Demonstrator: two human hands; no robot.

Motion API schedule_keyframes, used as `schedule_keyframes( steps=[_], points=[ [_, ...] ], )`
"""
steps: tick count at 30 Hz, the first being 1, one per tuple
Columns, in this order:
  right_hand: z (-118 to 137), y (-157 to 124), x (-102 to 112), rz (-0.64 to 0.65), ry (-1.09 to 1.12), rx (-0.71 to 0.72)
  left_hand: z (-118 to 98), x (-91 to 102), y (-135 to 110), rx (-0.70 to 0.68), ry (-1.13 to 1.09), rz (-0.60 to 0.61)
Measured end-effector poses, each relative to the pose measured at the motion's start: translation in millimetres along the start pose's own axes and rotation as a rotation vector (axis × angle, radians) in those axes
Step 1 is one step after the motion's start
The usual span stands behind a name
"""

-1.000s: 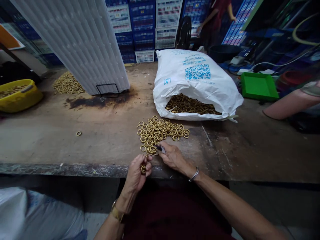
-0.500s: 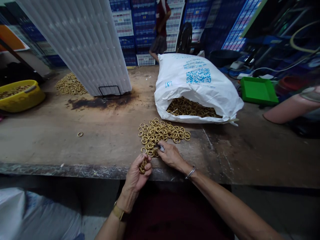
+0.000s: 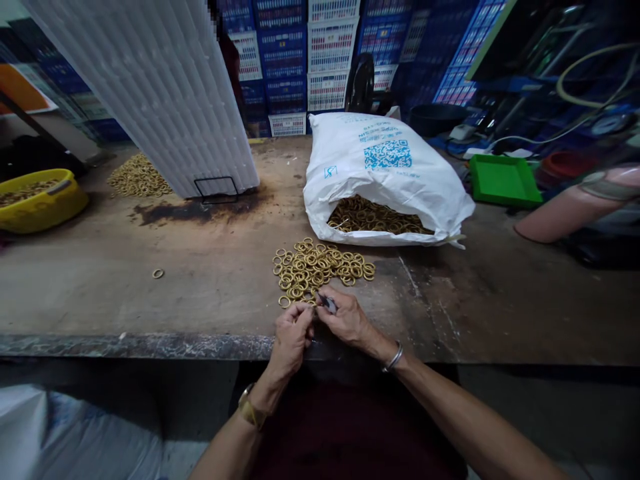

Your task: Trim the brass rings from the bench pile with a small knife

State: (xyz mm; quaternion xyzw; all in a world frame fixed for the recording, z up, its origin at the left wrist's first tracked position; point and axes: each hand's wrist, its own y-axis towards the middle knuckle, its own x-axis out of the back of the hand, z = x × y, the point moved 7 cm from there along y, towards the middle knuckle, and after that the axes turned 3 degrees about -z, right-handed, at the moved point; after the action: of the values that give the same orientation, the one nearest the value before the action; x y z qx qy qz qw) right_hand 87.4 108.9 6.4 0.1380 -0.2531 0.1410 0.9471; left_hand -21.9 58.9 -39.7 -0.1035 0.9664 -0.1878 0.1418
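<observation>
My left hand (image 3: 291,339) is closed at the table's front edge, its fingertips pinched together; the brass rings seen in its palm a moment ago are now hidden by the fingers. Close against it, my right hand (image 3: 351,324) grips a small tool with a dark pointed tip and a grey body (image 3: 329,304); its exact kind is unclear. The fingertips of both hands meet or nearly meet. Just beyond them lies a loose pile of brass rings (image 3: 320,265). Behind the pile, a white woven sack (image 3: 345,150) lies on its side, its mouth showing many more rings.
One ring (image 3: 158,273) lies apart on the wooden table (image 3: 210,293). At the left are a yellow basin (image 3: 40,213), another ring heap (image 3: 140,177) and tall white corrugated sheets (image 3: 175,100). A green tray (image 3: 505,180) and a pink cylindrical object (image 3: 565,213) stand right. Stacked crates (image 3: 285,60) line the back.
My left hand has turned over, hiding the rings in its palm, and moved right to meet my right hand. The person behind the table has moved left, mostly behind the white sheets.
</observation>
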Motion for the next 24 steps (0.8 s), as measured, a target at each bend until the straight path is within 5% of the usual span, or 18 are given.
schedule_keyframes(
  steps=[13,24],
  points=[
    [-34,-19,-19,0.252,0.516,-0.538,-31,-8.6,-11,-0.387,0.316,-0.122],
    [-25,0,0,0.048,0.284,-0.332,2,-15.6,-5,0.064,-0.008,0.112]
  ],
)
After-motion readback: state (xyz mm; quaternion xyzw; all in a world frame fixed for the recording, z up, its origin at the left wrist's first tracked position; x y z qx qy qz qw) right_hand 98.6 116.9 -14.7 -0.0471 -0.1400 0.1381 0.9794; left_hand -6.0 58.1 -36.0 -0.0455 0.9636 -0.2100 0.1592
